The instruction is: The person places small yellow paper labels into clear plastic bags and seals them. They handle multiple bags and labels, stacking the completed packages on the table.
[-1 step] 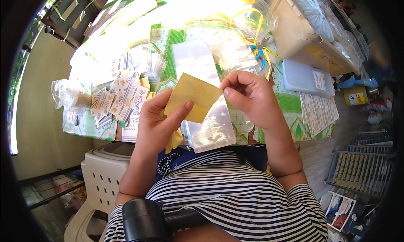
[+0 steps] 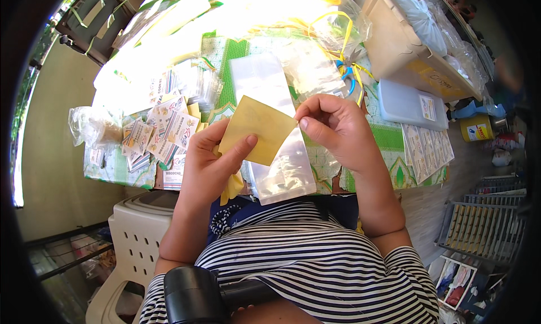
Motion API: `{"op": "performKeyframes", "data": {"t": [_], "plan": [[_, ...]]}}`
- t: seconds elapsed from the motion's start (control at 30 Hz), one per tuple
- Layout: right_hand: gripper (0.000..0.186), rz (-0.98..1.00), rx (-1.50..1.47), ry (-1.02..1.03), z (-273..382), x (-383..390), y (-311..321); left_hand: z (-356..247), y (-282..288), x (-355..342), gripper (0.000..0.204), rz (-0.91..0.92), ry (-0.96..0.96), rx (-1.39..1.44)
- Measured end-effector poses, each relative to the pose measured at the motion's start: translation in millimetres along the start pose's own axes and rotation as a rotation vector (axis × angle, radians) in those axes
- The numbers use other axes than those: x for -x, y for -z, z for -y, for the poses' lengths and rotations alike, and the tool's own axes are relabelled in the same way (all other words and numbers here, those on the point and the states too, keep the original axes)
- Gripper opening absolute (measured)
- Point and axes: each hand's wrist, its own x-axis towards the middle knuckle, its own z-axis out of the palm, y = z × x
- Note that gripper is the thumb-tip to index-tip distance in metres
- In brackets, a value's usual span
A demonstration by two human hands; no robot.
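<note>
A yellow square of paper point(image 2: 265, 121), like sticker backing, is pinched between the thumb and fingers of my left hand point(image 2: 211, 160). My right hand point(image 2: 335, 126) is closed, its thumb and forefinger pinching the paper's right corner. Other yellow pieces point(image 2: 232, 188) hang below my left palm, partly hidden by it. Under the hands lies a stack of clear plastic bags point(image 2: 284, 180), reaching to the table's near edge. Left of my left hand is a loose pile of printed labels point(image 2: 169, 126).
Blue-handled scissors point(image 2: 352, 81) and yellow ribbon point(image 2: 349, 28) lie beyond my right hand. At right stand a beige bin point(image 2: 406, 53), a pale blue plastic box point(image 2: 408, 101) and printed sheets point(image 2: 428, 149). A plastic chair point(image 2: 138, 228) is at lower left.
The yellow paper has shifted very slightly left and turned a little in my hands. Both hands keep nearly the same place.
</note>
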Motion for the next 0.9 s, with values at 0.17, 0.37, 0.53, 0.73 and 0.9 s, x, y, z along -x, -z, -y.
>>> {"op": "performKeyframes", "data": {"t": [0.17, 0.37, 0.53, 0.73, 0.9], "plan": [[0.010, 0.067, -0.072, -0.015, 4, -4, 10, -4, 12, -12, 0.026, 0.077, 0.101, -0.027], [0.012, 0.091, -0.057, -0.046, 7, -3, 10, -5, 10, -12, 0.026, 0.092, 0.055, -0.033], [0.012, 0.173, -0.129, -0.091, 7, -5, 11, -7, 11, -26, 0.022, -0.076, -0.074, -0.317], [0.011, 0.102, -0.262, -0.071, -4, -9, -3, -1, -11, -17, 0.013, -0.140, -0.543, -0.599], [0.011, 0.082, -0.243, -0.026, -10, -11, -14, 2, -21, -24, 0.013, -0.051, -0.409, -0.520]]}}
